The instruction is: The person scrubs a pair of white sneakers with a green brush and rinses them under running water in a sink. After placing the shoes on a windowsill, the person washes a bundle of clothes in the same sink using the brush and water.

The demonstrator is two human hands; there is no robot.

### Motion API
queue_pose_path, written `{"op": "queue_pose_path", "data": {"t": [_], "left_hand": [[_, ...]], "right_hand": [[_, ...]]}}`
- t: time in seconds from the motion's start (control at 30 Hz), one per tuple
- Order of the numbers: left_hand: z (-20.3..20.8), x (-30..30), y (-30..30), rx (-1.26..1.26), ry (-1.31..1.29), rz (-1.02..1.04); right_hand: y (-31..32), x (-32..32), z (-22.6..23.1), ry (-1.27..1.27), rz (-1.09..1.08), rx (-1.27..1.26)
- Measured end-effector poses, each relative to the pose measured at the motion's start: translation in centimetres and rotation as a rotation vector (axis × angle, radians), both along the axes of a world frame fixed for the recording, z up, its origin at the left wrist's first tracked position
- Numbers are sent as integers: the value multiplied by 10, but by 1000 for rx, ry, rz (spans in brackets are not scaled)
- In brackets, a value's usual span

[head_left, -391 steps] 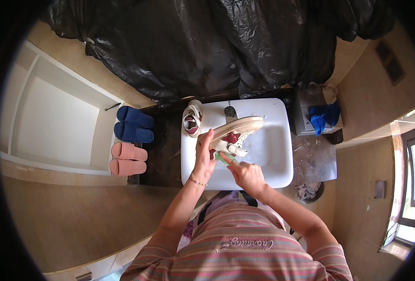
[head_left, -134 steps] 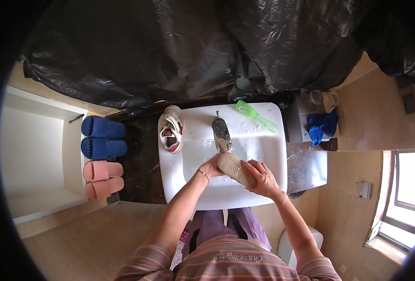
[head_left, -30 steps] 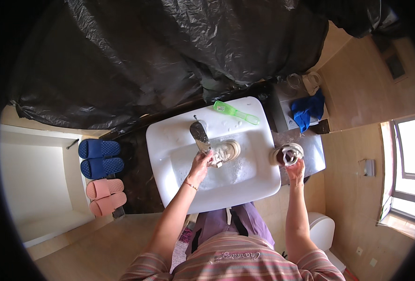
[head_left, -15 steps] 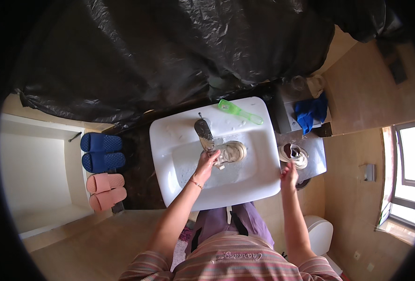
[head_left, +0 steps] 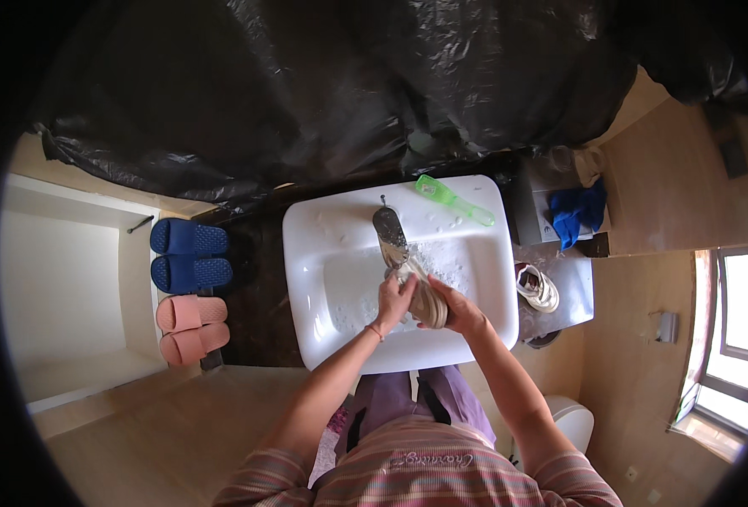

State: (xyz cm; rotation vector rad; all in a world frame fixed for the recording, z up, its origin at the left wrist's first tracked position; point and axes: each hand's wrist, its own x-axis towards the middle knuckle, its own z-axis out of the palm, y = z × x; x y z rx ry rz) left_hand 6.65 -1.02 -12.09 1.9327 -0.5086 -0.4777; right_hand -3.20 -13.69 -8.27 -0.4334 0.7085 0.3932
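A light beige shoe (head_left: 427,302) is held between both my hands over the white sink (head_left: 308,325). My left hand (head_left: 396,299) grips its left side, just below the metal faucet (head_left: 389,232). My right hand (head_left: 460,306) is closed around its right side, with the rounded end of the shoe pointing toward me. Water splashes in the basin around the shoe. A second light-coloured shoe (head_left: 543,291) with a dark inside rests on the grey surface right of the sink. A green brush (head_left: 456,201) lies on the sink's back right rim.
Blue slippers (head_left: 190,239) and pink slippers (head_left: 191,313) are lined up at the left, beside a white open cabinet (head_left: 61,296). A blue cloth (head_left: 576,211) hangs over a box at the back right. Black plastic sheeting (head_left: 323,101) covers the back. A toilet (head_left: 570,422) stands at lower right.
My right hand has come in from beside the second shoe and taken hold of the shoe in the sink. That shoe has turned, its rounded end swinging from the right toward me.
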Motion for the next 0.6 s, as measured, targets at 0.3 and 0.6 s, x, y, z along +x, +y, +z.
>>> {"op": "queue_pose_path", "data": {"t": [0.3,0.6], "left_hand": [[-16,33,15,-453,1397,2],[-67,39,16,-424,1318,147]], "right_hand": [[7,-25,-3,-231,-225,-217],[15,-13,-12,-312,-12,-871]]}}
